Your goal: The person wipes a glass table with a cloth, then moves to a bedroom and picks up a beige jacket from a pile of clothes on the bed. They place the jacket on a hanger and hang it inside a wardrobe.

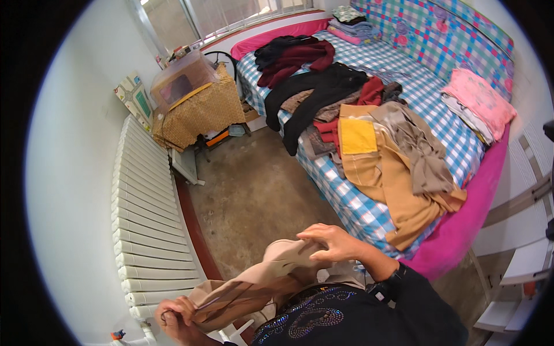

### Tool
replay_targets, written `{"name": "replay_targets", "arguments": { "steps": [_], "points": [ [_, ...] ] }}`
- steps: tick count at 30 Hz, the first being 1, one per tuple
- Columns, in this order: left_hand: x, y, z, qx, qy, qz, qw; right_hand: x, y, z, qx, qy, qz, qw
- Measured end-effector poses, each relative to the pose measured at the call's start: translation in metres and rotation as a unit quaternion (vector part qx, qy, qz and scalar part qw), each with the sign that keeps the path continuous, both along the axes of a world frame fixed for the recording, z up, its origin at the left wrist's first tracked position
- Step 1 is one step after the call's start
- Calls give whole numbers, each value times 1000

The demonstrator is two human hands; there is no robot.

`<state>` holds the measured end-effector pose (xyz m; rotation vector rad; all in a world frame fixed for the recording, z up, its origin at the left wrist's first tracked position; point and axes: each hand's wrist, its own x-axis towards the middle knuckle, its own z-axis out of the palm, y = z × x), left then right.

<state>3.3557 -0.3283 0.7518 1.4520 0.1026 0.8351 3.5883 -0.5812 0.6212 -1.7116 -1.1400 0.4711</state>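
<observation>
A beige cloth garment (264,272) stretches across the front of my body, twisted and folded. My left hand (177,318) is closed around its lower-left end, next to the radiator. At the garment's upper-right end is my right hand (333,244), thumb and fingers apart around the cloth's edge; whether they touch it is hard to tell. On the near end of the bed lies a tan garment (398,203) with a yellow patch (359,136). Greyish-brown trousers (417,149) are crumpled over it.
Black trousers (314,91) and a maroon garment (298,60) lie on the checked bed (359,207). Folded clothes (355,28) and a pink pillow (480,101) are farther back. A white radiator (149,216) runs along the left wall, and a cloth-covered table (203,112) stands beyond it.
</observation>
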Motion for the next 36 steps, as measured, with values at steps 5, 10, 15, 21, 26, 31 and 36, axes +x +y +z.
{"name": "replay_targets", "arguments": {
  "steps": [5,10,15,21,26,31,36],
  "points": [
    [81,38,0,-4,-10,279,960,64,15,-35,-71,231,-114,964],
    [171,129,-20,-34,-41,268,962,135,45,-72,-57,291,-231,927],
    [278,256,-41,-1,44,119,992,200,88,-86,-70,315,-346,881],
    [420,324,-52,-4,100,93,991,277,101,-87,-32,267,-430,862],
    [517,305,-38,333,166,299,879,400,52,-74,-29,175,-558,811],
    [657,287,-29,86,111,287,948,593,-19,-80,103,32,-633,766],
    [778,281,-17,1,113,342,933,787,-68,-116,98,27,-740,665]
  ]
}}
